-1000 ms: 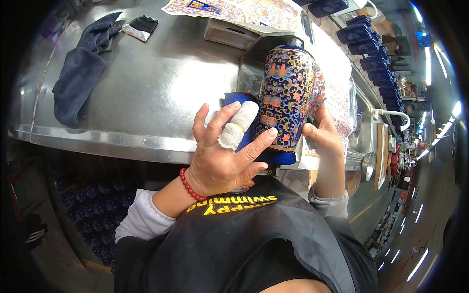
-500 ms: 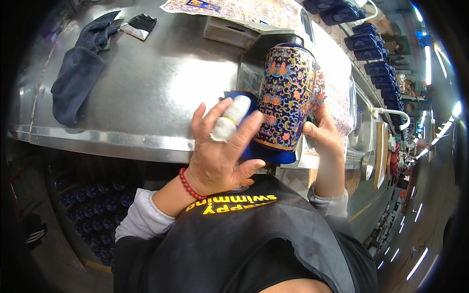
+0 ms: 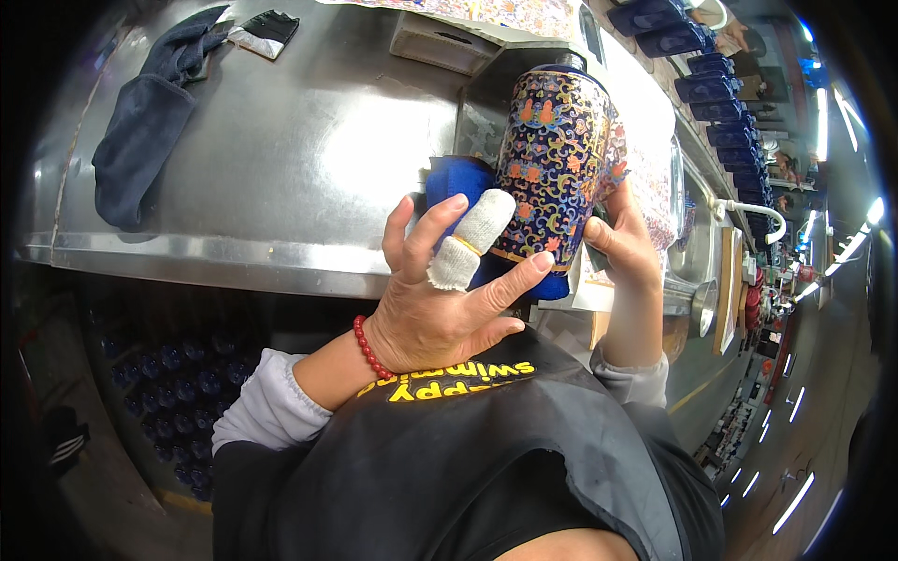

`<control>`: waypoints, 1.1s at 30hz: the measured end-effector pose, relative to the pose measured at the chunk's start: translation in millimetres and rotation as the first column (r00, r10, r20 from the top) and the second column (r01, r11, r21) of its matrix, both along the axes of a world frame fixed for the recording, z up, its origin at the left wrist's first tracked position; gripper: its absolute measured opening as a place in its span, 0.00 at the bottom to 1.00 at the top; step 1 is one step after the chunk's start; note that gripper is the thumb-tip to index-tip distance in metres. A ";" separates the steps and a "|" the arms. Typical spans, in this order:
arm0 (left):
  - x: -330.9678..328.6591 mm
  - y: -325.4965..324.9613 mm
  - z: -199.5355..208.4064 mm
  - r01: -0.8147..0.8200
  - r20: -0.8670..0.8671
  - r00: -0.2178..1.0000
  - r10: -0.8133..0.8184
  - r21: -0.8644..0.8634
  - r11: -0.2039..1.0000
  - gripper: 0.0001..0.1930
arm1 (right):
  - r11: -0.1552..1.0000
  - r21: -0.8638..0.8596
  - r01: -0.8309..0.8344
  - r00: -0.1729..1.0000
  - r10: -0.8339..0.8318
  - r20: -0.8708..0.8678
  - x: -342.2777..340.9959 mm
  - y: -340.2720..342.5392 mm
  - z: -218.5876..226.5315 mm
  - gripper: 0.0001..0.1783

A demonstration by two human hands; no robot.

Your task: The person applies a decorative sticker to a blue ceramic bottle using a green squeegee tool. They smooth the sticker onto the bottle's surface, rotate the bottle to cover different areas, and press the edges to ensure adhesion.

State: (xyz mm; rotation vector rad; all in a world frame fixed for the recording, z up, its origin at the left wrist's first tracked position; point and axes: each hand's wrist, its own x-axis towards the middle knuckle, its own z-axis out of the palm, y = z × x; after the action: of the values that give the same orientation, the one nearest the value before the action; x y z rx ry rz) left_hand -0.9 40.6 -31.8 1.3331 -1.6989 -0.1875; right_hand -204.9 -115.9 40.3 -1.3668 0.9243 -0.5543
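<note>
A dark blue bottle (image 3: 554, 173) with a colourful floral decal and a bare neck leans over the sink edge, resting on a blue cloth-like support (image 3: 458, 182). The decal's loose edge (image 3: 615, 150) stands off its right side. My right hand (image 3: 625, 238) grips the bottle's lower right side, thumb in front, the other fingers partly hidden behind the loose decal. My left hand (image 3: 440, 309) is spread by the bottle's lower left, index fingertip at its bottom edge. A whitish knitted finger sleeve (image 3: 479, 234), held by a yellow band, covers its middle finger.
A steel worktop (image 3: 281, 159) spreads to the left, with a dark cloth (image 3: 145, 150) and a small black-and-silver packet (image 3: 265, 34). Patterned sheets (image 3: 533, 14) lie at the back. Several blue bottles (image 3: 720, 98) line the right; more dark round items (image 3: 168, 393) sit below the worktop.
My left hand has slid down and right along the bottle, its index finger now at the bottom edge. The bottle appears slightly higher in view. My right hand keeps its place on it.
</note>
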 end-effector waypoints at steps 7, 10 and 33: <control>2.3 2.2 -0.9 0.001 -0.009 1.000 -0.001 -0.001 1.000 0.25 | 1.000 -0.003 -0.009 1.000 0.009 0.021 -0.6 -2.0 -1.0 0.62; 4.1 2.4 -1.2 0.014 -0.021 1.000 -0.014 0.001 1.000 0.24 | 1.000 0.029 -0.001 1.000 0.001 0.011 -1.9 -1.9 -0.5 0.62; -15.7 -19.1 29.0 0.034 0.106 0.994 -0.032 -0.021 0.999 0.50 | 0.999 0.000 -0.043 0.999 0.043 -0.007 -3.3 -6.3 -0.5 0.64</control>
State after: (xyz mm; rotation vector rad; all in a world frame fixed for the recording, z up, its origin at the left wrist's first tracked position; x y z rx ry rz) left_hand -16.6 21.6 -2.8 1.3190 -1.8071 -0.1183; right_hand -208.1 -122.2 39.7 -1.3863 0.8987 -0.5167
